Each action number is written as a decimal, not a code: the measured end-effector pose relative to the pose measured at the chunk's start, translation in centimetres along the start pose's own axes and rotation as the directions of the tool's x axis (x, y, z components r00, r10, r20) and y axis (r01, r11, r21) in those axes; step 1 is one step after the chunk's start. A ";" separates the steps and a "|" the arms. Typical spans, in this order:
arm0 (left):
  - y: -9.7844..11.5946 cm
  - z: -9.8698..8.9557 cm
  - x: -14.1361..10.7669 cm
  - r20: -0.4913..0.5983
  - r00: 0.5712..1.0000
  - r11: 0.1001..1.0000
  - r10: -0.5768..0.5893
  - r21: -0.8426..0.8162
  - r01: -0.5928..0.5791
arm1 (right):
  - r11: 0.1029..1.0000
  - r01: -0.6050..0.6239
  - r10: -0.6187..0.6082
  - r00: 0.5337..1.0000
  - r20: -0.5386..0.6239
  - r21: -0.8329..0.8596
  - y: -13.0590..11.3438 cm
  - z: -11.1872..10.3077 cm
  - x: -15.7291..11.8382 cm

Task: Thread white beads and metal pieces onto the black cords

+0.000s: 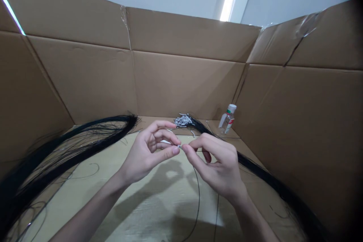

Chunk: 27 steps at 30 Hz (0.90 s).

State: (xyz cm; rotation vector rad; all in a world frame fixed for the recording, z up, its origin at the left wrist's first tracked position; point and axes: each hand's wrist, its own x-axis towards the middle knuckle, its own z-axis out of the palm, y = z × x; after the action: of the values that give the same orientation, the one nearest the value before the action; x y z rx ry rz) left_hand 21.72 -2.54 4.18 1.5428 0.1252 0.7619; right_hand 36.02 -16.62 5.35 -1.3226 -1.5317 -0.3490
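Observation:
Fingertips almost meeting, my two hands work over the pale mat. My left hand (143, 157) pinches a tiny whitish piece (179, 146) between thumb and fingers; its exact kind is too small to make out. Close beside it, my right hand (219, 162) has thumb and index finger pressed together on a thin black cord (199, 193). The cord's lower part hangs down in a curve toward the front. Behind my hands lies a cluster of small white-and-silver end pieces (184, 120), attached to a long black bundle of cords (261, 174) running down to the right.
Another thick bundle of black strands (93, 147) stretches along the left side, with loose strands around it. A clear bottle with a white cap (227, 119) stands at the back right. Tall cardboard walls (187, 79) enclose the pale mat (136, 200) on the left, back and right.

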 end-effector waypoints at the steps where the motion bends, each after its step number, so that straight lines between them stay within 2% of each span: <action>1: 0.0 0.1 0.0 0.003 1.000 1.000 -0.016 0.002 0.016 | 0.998 -0.051 0.050 0.998 0.031 0.022 0.0 0.0 0.0; 6: 0.2 0.2 0.2 -0.071 0.995 0.997 -0.074 0.021 0.076 | 0.938 -0.302 0.264 0.940 0.214 0.170 0.2 -0.2 0.3; 10: 0.3 -0.1 0.2 -0.095 0.993 0.995 -0.075 0.065 0.081 | 0.873 -0.424 0.357 0.892 0.278 0.241 0.7 0.0 0.6; 19: 0.0 -0.1 0.4 -0.101 0.991 0.983 -0.091 0.152 0.106 | 0.855 -0.451 0.375 0.879 0.296 0.255 1.2 0.5 0.8; 27: 0.1 -0.2 0.1 -0.134 0.991 0.973 -0.024 0.224 0.054 | 0.830 -0.480 0.369 0.855 0.365 0.283 1.5 0.7 1.1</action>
State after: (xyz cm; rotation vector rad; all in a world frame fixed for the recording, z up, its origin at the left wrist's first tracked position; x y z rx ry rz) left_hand 21.68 -2.30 4.30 1.7011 0.3496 0.8394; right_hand 37.13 -15.00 5.37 -1.4088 -1.3938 0.4286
